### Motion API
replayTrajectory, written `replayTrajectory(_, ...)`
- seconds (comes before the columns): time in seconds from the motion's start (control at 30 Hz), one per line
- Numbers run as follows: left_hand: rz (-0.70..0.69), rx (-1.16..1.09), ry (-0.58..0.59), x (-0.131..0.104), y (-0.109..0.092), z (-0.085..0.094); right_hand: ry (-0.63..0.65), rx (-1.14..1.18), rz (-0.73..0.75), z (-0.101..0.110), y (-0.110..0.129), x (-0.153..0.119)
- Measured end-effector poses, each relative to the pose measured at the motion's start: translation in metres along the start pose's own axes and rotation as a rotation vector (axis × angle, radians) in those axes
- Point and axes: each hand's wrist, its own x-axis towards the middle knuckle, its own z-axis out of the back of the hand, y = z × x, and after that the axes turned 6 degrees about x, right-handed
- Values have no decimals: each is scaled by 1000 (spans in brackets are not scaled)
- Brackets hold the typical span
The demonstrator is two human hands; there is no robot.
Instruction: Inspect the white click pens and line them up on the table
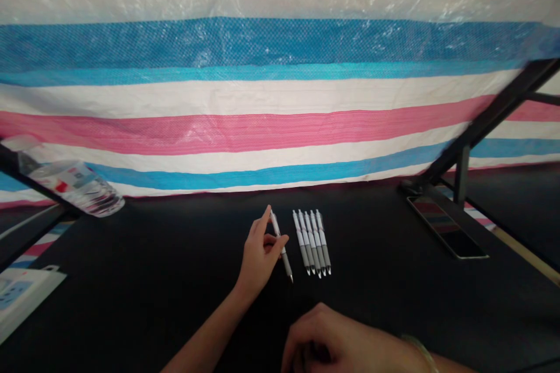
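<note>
A white pen with a grey grip (285, 261) lies on the black table, its metal tip pointing toward me. My left hand (259, 256) has it between index finger and thumb, the index finger along its top end and the thumb across its middle. Just to the right, several matching pens (312, 239) lie side by side in a neat row, tips toward me. My right hand (332, 341) rests at the near edge of the view below the row, fingers curled in, with no object visible in it. Its fingertips are partly hidden.
A phone (446, 227) lies at the right beside a black metal support (464, 128). At the left are a clear plastic bottle (83, 186), tilted by another black bar, and a white power strip or box (26, 297). A striped plastic sheet (262, 128) hangs behind the table.
</note>
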Motion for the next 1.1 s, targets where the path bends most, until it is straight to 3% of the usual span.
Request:
replayTrajectory(0.1, -91, 159, -5, -1, 5, -1, -116, -237, 69, 4, 2, 0)
replayTrajectory(0.23, -190, 252, 57, -3, 6, -2, -354, -806, 102, 20, 2, 0)
replayTrajectory(0.33, -244, 287, 64, -4, 5, -2, -404, -1019, 56, 33, 0, 0)
replayTrajectory(0.67, -524, 509, 227, -8, -3, 0, -382, -1280, 172, 39, -4, 4)
replayTrajectory(0.9, -542, 572, 219, -10, 0, -1, -316, -1404, 261, 37, -8, 5)
replayTrajectory(1.1, -535, 569, 221, -9, 0, 0, -323, -1344, 317, 34, -13, 4)
